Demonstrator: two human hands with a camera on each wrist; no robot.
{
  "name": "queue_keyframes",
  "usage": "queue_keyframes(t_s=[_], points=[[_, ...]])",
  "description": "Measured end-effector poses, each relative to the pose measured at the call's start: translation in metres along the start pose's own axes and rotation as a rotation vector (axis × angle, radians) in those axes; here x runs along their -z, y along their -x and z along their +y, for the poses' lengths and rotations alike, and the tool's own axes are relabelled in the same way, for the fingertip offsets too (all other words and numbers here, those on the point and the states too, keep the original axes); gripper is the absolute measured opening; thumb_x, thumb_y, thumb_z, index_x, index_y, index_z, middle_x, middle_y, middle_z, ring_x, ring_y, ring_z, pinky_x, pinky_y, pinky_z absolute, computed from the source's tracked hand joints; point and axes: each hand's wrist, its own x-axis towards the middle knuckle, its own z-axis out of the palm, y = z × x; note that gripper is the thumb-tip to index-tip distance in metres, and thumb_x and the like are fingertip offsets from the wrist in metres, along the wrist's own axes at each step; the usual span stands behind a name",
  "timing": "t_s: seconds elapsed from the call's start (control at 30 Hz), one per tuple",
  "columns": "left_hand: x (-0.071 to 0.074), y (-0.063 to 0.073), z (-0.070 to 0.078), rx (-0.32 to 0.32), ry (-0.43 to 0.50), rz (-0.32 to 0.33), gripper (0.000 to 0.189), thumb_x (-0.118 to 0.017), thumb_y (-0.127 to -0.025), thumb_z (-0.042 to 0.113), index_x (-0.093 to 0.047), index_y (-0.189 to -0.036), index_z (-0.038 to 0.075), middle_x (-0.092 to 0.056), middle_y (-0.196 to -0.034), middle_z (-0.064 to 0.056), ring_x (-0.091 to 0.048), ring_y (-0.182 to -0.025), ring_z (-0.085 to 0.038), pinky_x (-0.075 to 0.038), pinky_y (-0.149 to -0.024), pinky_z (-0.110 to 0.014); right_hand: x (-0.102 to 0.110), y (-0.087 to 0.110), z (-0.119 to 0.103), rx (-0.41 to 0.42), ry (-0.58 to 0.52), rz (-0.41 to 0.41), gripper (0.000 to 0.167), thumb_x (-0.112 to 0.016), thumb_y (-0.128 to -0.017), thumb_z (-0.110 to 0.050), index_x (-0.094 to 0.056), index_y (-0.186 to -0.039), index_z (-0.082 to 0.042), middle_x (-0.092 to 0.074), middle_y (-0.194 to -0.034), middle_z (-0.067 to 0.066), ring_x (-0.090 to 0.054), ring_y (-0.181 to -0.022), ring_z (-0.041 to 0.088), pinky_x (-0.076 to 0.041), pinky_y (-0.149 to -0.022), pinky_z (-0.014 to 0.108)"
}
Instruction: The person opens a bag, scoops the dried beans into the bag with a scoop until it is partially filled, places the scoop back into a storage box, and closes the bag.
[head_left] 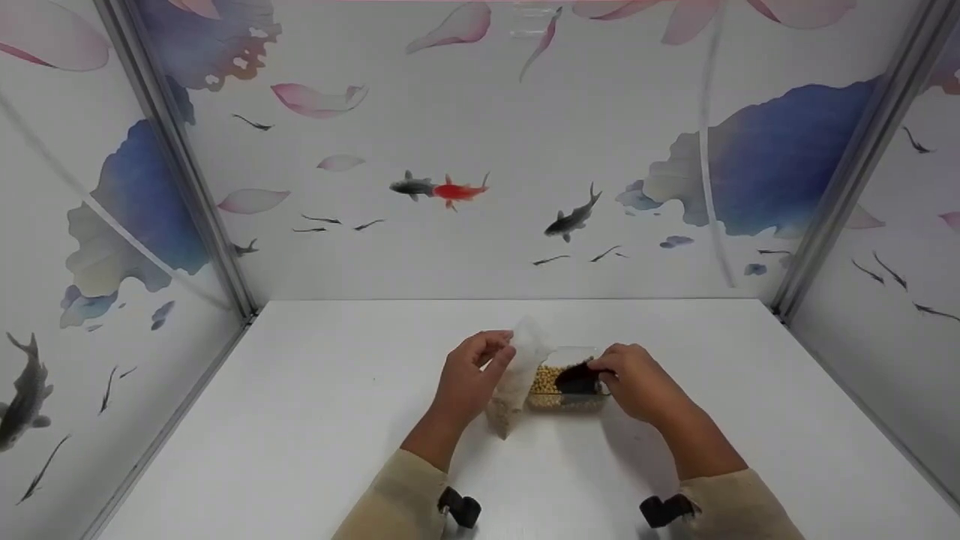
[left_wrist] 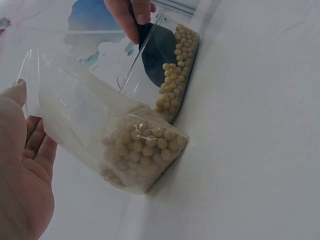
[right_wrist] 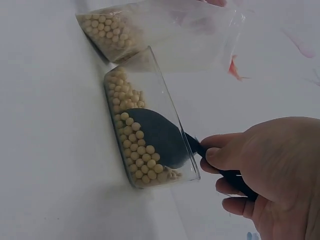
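Observation:
My left hand point(head_left: 472, 375) pinches the upper edge of a clear plastic bag point(left_wrist: 75, 105), which stands on the table with soybeans point(left_wrist: 142, 150) gathered in its bottom. Right beside the bag is a clear rectangular container point(right_wrist: 170, 100) partly filled with more soybeans. My right hand point(right_wrist: 270, 170) grips the handle of a black scoop point(right_wrist: 160, 135). The scoop's broad blade is down inside the container, among the beans toward its right side in the head view, with its lower edge hidden by them.
Both items stand on a white table point(head_left: 300, 420) near its middle. Behind it rises a white back panel point(head_left: 480, 255) printed with fish and petals. Similar side panels with metal corner posts point(head_left: 187, 172) close in the left and right.

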Motion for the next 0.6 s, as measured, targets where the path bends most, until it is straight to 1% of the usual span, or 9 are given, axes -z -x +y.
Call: queue_keyframes(t_s=[0.13,0.33,0.43,0.6], points=[[0.0,0.0,0.0,0.007,0.01,-0.005,0.024,-0.064,-0.107,0.048,-0.068,-0.112,0.025,-0.067,-0.144,0.007,-0.064,-0.135,-0.015,-0.052,-0.12,-0.042,-0.009,-0.003,0.001,-0.023,-0.055,-0.01,0.032,-0.063,-0.105,0.001,-0.074,-0.134,-0.007,-0.071,-0.124,0.012,-0.062,-0.125,0.039,-0.057,-0.104,0.056],[-0.001,0.0,-0.002,0.005,0.017,-0.004,0.022,-0.065,-0.107,0.046,-0.068,-0.112,0.025,-0.067,-0.143,0.008,-0.066,-0.132,-0.015,-0.053,-0.119,-0.042,-0.02,-0.005,0.002,-0.046,-0.143,-0.012,0.032,-0.063,-0.107,-0.005,-0.073,-0.136,-0.011,-0.07,-0.131,0.01,-0.06,-0.133,0.039,-0.054,-0.111,0.058],[-0.001,0.0,-0.002,0.002,0.019,-0.003,0.023,-0.065,-0.107,0.047,-0.068,-0.112,0.025,-0.068,-0.143,0.008,-0.066,-0.132,-0.015,-0.053,-0.118,-0.042,-0.026,-0.005,0.003,-0.049,-0.178,-0.017,0.033,-0.062,-0.107,-0.006,-0.073,-0.138,-0.013,-0.069,-0.133,0.01,-0.061,-0.133,0.037,-0.055,-0.109,0.057],[0.0,0.0,-0.001,0.003,0.013,0.001,0.023,-0.065,-0.107,0.048,-0.068,-0.111,0.025,-0.068,-0.143,0.008,-0.065,-0.133,-0.015,-0.053,-0.119,-0.042,-0.032,-0.006,0.004,-0.08,-0.249,-0.013,0.032,-0.062,-0.108,-0.009,-0.072,-0.138,-0.014,-0.068,-0.134,0.008,-0.063,-0.131,0.034,-0.057,-0.104,0.053]])
